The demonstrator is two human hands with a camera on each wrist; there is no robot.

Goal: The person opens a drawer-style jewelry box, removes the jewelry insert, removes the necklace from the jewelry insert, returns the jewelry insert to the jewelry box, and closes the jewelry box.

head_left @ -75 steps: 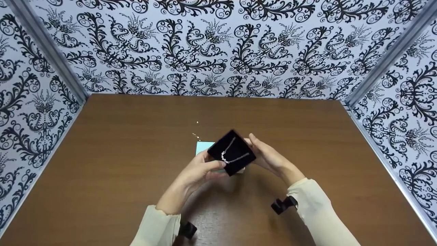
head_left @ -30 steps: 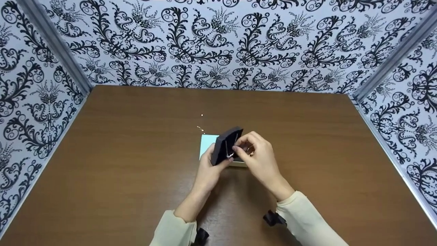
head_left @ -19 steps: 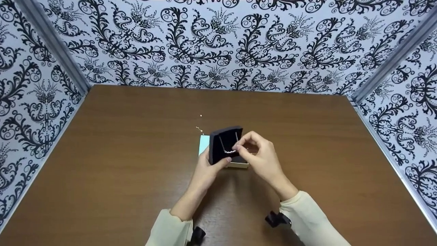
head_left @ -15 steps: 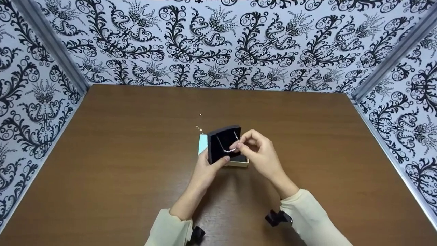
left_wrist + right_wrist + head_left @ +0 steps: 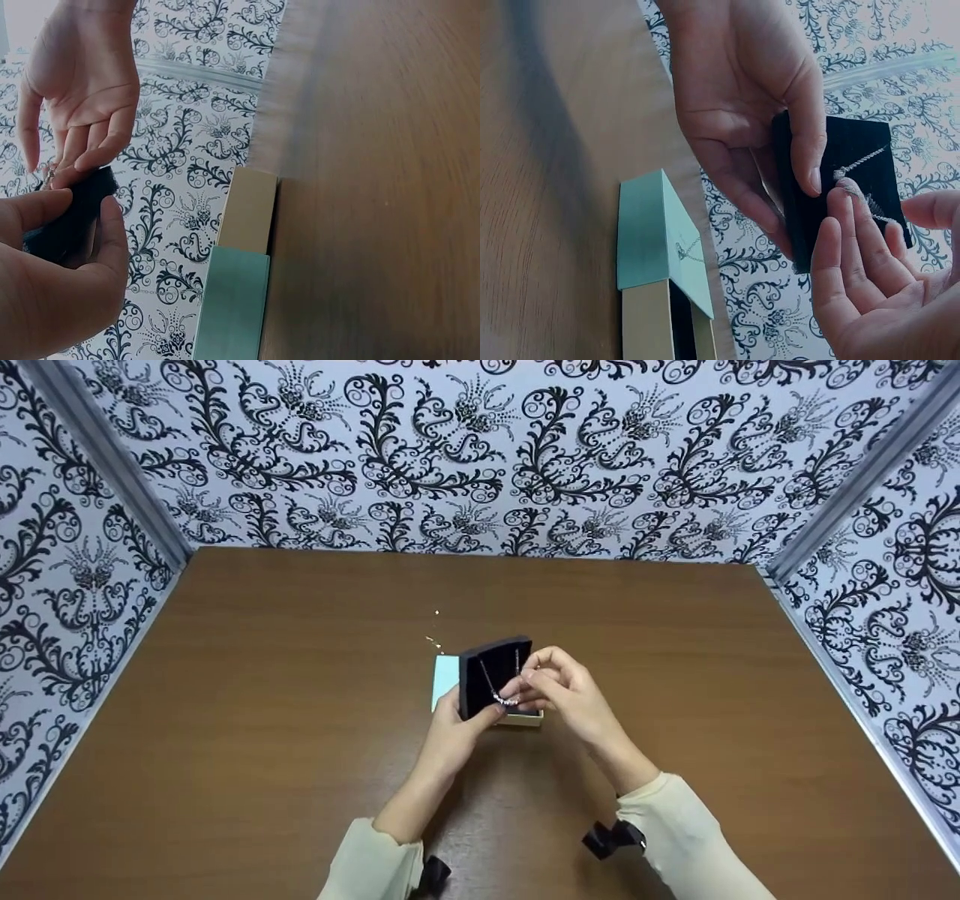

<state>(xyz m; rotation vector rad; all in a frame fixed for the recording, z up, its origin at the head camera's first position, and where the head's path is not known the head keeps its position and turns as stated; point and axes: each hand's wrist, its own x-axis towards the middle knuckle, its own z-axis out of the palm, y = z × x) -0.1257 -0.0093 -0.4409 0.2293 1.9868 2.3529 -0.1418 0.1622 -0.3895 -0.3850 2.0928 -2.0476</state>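
Your left hand grips the pad, held up near the box, with the chain strung across its face. Your right hand has loosely bent fingers touching the chain. Expect the chain to be light, slippery and easily kinked; take its sparkling middle. The pad looks light and stiff, best held by its edges. Count one pad, one chain, one box; the gold bits are too small to number.

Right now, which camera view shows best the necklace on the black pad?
The right wrist view: there the necklace looks largest, its chain distinct against the black pad. The head view shows its curve, but smaller; the left wrist view, only a glint near the pad.
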